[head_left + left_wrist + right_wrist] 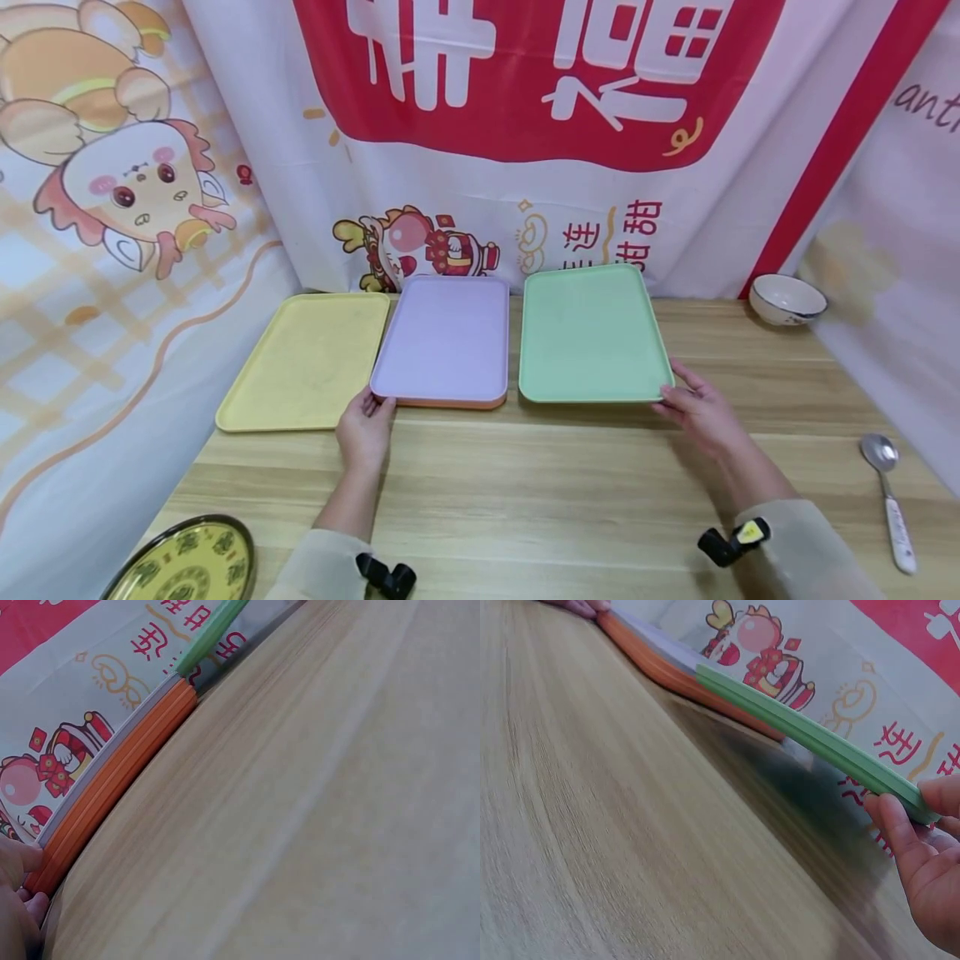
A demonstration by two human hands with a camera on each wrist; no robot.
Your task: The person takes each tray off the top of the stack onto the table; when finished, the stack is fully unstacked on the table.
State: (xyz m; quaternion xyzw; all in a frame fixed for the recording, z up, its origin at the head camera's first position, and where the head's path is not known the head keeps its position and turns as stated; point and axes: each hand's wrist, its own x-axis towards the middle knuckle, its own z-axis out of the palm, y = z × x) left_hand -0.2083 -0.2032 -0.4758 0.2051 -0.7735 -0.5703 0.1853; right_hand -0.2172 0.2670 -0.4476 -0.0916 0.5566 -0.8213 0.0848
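Note:
A green tray (592, 337) is held off the table by my right hand (701, 410), which pinches its near right corner. The right wrist view shows the thumb over the rim and fingers beneath the grooved green edge (810, 731). To its left lies a lavender tray (444, 337), stacked on orange trays (112, 787) whose layered sides show below it. My left hand (365, 429) grips the near left corner of this stack, thumb at the top edge and fingers low on the side. Beside that hand, a yellow tray (307, 362) lies flat on the table.
A white bowl (787, 298) stands at the back right of the wooden table (540, 500). A spoon (888, 500) with a patterned handle lies at the right. At the lower left is a yellow patterned plate (187, 562) with a dark rim. Printed cloth (450, 183) hangs behind the trays.

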